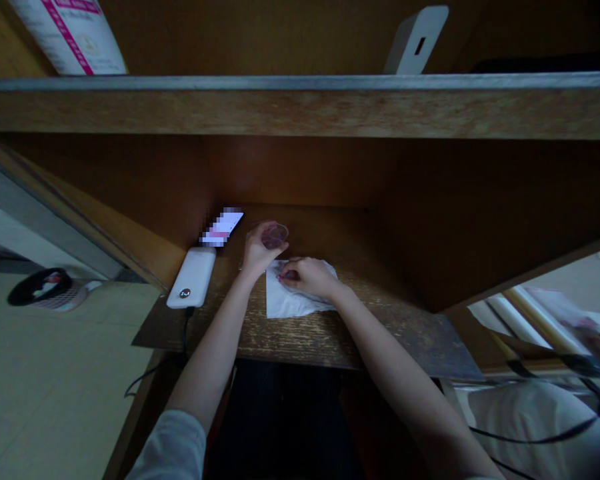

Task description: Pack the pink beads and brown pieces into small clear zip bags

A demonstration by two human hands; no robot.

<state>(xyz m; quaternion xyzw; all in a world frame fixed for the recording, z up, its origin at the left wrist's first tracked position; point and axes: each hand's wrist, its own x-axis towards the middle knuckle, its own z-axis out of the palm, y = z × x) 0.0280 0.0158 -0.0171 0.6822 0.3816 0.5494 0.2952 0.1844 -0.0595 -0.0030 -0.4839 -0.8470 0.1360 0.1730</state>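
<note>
My left hand is wrapped round a clear, round-rimmed container, which looks like thin plastic and is tilted just above the desk. A white tissue lies spread on the worn wooden desk, its surface slightly wrinkled. Over the tissue rests my right hand, with its fingers pinched together. A tiny reddish spot shows at those fingertips, too small to name. The two hands are close together, the left one a little farther back.
Left of my hands lie a white power bank with a cable and a lit phone. A shelf spans above, bearing a white bottle and a white box-shaped device. A basket stands on the floor.
</note>
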